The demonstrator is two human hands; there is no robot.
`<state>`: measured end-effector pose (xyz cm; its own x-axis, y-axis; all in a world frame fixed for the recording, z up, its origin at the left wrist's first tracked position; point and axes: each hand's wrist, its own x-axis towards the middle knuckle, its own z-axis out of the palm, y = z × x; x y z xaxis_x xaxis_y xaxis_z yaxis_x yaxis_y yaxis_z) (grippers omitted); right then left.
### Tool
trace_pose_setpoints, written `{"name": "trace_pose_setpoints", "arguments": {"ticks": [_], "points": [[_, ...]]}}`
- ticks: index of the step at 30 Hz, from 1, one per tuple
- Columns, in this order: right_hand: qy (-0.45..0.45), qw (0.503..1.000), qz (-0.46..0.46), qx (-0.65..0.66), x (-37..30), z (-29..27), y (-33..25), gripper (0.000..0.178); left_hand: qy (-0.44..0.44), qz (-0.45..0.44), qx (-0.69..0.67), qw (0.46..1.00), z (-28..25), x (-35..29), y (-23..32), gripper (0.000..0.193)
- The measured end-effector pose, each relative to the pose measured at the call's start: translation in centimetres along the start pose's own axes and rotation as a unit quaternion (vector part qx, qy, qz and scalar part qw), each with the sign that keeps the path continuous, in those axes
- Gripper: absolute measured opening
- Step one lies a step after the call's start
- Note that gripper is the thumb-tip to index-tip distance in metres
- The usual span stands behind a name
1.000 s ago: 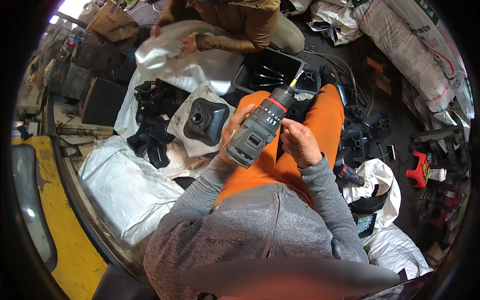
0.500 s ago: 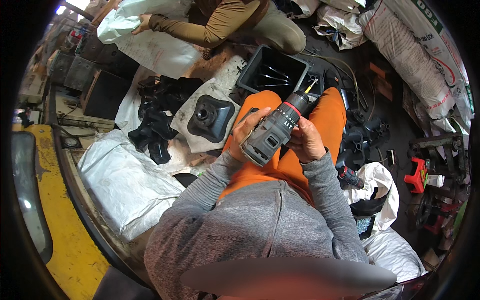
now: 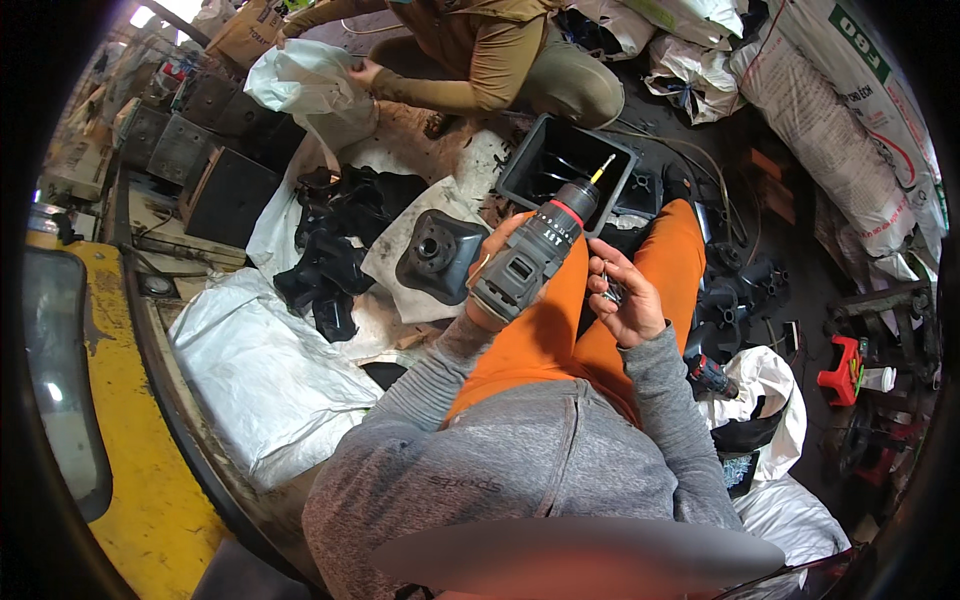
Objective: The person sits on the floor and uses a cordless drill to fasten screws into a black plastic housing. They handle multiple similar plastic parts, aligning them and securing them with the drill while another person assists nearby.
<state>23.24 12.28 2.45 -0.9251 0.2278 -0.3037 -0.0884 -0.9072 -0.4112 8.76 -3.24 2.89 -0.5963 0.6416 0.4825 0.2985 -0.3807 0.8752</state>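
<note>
My left hand (image 3: 492,258) is closed round the grip of a grey-and-black cordless drill (image 3: 520,264) with a red ring. Its yellow bit (image 3: 604,167) points up and away from me, over the black rectangular bin (image 3: 622,176). To the right of the drill, my right hand (image 3: 638,305) is palm up with curled fingers, holding a few small shiny metal pieces (image 3: 613,288) that look like screws. Left of the drill, a black four-cornered plastic part (image 3: 438,256) with a round raised centre lies on a whitish sheet (image 3: 395,283).
Across from me, a person's hand (image 3: 367,74) holds a white sack (image 3: 290,72). Black plastic parts (image 3: 335,240) lie at left, others (image 3: 735,300) at right. A second drill (image 3: 710,376) lies by a white bag (image 3: 790,425). A yellow machine (image 3: 130,400) stands at far left.
My right hand has come away from the drill and turned palm up, showing the metal pieces. The drill has tilted more upright. The other person's sack has shifted right.
</note>
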Motion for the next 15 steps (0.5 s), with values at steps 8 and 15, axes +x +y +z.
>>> {"name": "trace_pose_setpoints", "arguments": {"ticks": [8,15], "points": [[-0.005,1.0,0.01,-0.009,0.3,1.0,-0.7,0.035,0.001,0.045,0.046,0.998,-1.3,-0.3,-0.2,0.082],[0.035,0.987,-0.04,-0.149,0.0,3.3,-1.1,0.04,-0.007,0.017,-0.02,1.0,-1.2,-0.5,-0.1,0.07]]}}
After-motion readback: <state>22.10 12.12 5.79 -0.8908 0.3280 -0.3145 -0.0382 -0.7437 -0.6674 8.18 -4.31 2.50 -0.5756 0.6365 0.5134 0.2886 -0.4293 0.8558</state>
